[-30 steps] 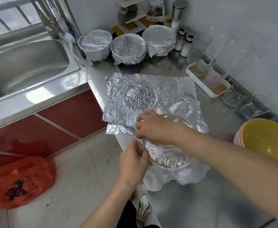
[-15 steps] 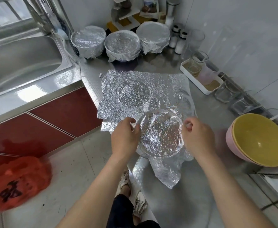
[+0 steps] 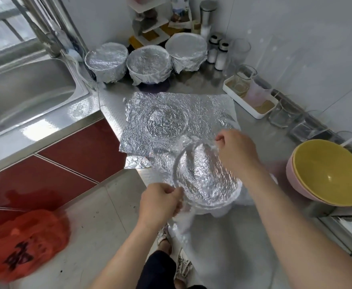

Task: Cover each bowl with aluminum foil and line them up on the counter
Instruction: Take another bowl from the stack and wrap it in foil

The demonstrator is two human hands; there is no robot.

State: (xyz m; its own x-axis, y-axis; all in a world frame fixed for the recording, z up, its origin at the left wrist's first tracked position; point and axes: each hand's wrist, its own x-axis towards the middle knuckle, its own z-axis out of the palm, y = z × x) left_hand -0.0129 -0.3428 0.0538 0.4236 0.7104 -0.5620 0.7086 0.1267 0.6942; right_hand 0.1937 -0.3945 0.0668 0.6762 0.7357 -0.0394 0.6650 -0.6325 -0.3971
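Note:
A bowl covered with crinkled foil [image 3: 204, 180] stands near the counter's front edge. My left hand [image 3: 160, 200] pinches the foil at its near-left rim. My right hand [image 3: 236, 150] pinches the foil at the far-right rim. Behind it lie loose foil sheets [image 3: 171, 119] flat on the steel counter [image 3: 254, 236], one bearing a round bowl imprint. Three foil-covered bowls stand in a row at the back: the left one [image 3: 106, 62], the middle one [image 3: 148, 64] and the right one [image 3: 186, 50]. Stacked uncovered bowls, yellow [image 3: 327, 172] inside pink, sit at the right.
The sink [image 3: 25, 94] with its faucet lies at the left. A white tray [image 3: 252, 109] with glass cups, more glasses, shakers [image 3: 221, 55] and a small rack line the back and right wall. An orange plastic bag [image 3: 23, 245] hangs low at the left.
Both hands have shifted around the bowl's rim: the left from the far-left side to the near-left, the right from the right side to the far-right. The camera moved slightly.

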